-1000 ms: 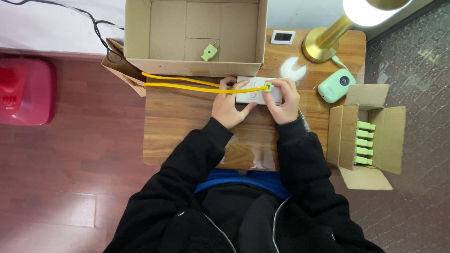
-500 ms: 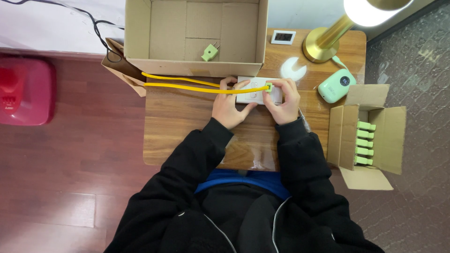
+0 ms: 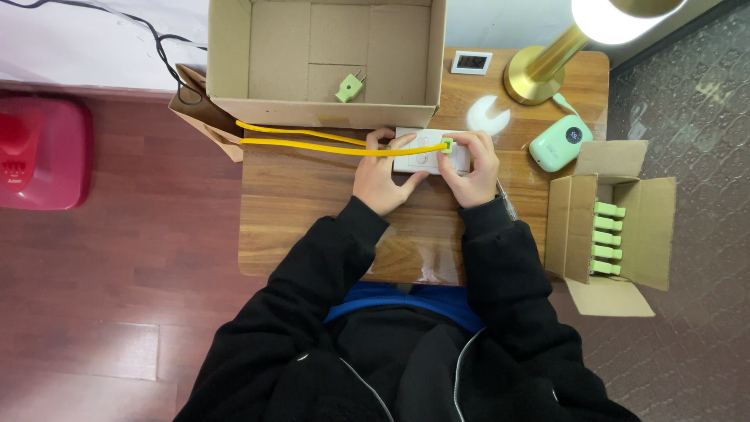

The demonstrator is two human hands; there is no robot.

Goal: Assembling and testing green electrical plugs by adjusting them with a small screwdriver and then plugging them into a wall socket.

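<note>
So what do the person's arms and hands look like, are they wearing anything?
Both arms are covered by long black sleeves of a dark jacket, ending in snug cuffs at the wrists. The jacket shows thin pale lines, like zips or piping, lower on the front, and a blue layer under it. The left hand and right hand are bare: no gloves. I can't make out any rings or a watch.

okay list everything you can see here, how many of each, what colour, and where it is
White socket block: 1, on wooden table, under both hands.
Yellow cable: 1, looped, left of block.
Green plug: 1, at right fingertips.
Large cardboard box: 1, brown, far edge.
Loose green plug: 1, inside it.
Small cardboard box: 1, right; green plugs inside, five showing.
Gold lamp: 1, far right.
Green round device: 1, beside lamp.
Red object: 1, floor left.
Left hand, right hand: on block.
</note>
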